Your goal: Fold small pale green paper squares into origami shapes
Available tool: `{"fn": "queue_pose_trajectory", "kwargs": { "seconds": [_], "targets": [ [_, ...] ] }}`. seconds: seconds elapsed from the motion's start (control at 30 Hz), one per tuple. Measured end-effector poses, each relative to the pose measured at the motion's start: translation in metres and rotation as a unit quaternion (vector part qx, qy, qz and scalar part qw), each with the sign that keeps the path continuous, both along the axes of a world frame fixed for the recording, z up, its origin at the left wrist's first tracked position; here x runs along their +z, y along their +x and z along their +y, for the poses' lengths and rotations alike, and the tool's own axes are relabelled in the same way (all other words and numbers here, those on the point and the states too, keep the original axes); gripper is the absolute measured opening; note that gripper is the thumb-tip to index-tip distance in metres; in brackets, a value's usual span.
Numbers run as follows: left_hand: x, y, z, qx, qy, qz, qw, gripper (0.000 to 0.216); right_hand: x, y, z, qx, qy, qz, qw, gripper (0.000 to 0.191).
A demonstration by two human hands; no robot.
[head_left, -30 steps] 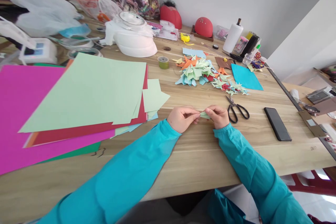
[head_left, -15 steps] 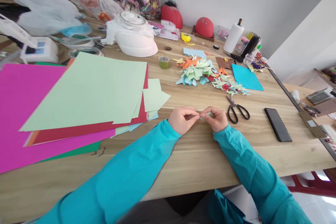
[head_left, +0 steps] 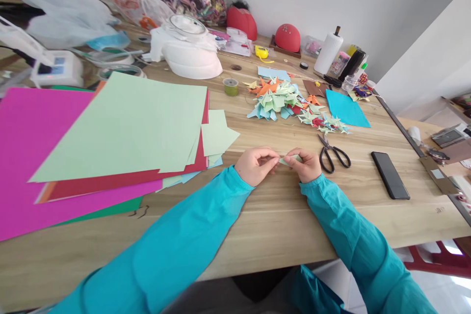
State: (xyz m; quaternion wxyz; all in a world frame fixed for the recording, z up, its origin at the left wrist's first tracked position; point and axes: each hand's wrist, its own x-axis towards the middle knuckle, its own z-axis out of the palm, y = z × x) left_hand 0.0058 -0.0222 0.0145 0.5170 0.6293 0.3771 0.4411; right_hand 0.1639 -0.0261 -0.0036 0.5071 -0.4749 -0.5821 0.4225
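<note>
Between my two hands is a small folded piece of pale green paper (head_left: 282,161), mostly covered by the fingers. My left hand (head_left: 257,164) pinches its left end with thumb and forefinger. At the other end, my right hand (head_left: 303,164) has it between thumb and fingers. Both hands are just above the table (head_left: 272,216). Black-handled scissors (head_left: 333,153) lie right of my right hand. Beyond the hands sits a heap of folded paper stars (head_left: 277,98) in green, blue, orange and red. Small pale green paper squares (head_left: 217,135) lie to the upper left of my left hand.
Large coloured sheets, pale green (head_left: 128,122) on top, cover the left side. A black phone (head_left: 390,175) lies at right. Behind are a white cap-like object (head_left: 191,56), a roll of green tape (head_left: 231,87), a yellow tape measure (head_left: 261,52) and a turquoise sheet (head_left: 347,108).
My fingertips have moved slightly apart, so more of the pale green paper shows between them. The things on the table have stayed in place.
</note>
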Motion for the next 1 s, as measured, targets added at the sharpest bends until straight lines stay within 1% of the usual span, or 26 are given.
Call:
{"fn": "queue_pose_trajectory", "kwargs": {
  "seconds": [0.17,0.37,0.53,0.67,0.77,0.87,1.0],
  "targets": [
    [-0.0030,-0.0007,0.0014,-0.024,0.020,-0.011,0.999,0.015,0.0010,0.0010,0.0003,-0.006,-0.008,0.006,1.000,0.020],
    [-0.0004,-0.0019,0.0017,-0.017,0.036,0.013,0.999,0.012,0.0017,0.0015,0.0013,-0.009,0.002,0.004,1.000,0.019],
    [-0.0024,-0.0042,0.0043,-0.013,0.037,0.003,0.999,0.015,0.0034,0.0016,0.0017,-0.020,0.000,0.000,1.000,0.019],
    [-0.0049,-0.0036,0.0061,0.021,0.021,-0.012,0.999,0.019,0.0046,0.0023,0.0015,-0.039,-0.017,0.010,0.999,0.021],
    [-0.0051,-0.0018,0.0051,0.035,0.022,0.018,0.999,0.018,0.0044,0.0025,0.0015,-0.039,-0.023,0.009,0.999,0.021],
    [-0.0051,-0.0006,0.0043,0.021,0.013,0.040,0.999,0.015,0.0039,0.0019,0.0013,-0.024,-0.025,0.008,0.999,0.020],
    [-0.0048,-0.0014,0.0062,-0.009,-0.045,0.030,0.999,0.015,0.0018,0.0017,0.0016,-0.023,-0.039,0.032,0.998,0.021]
  ]
}}
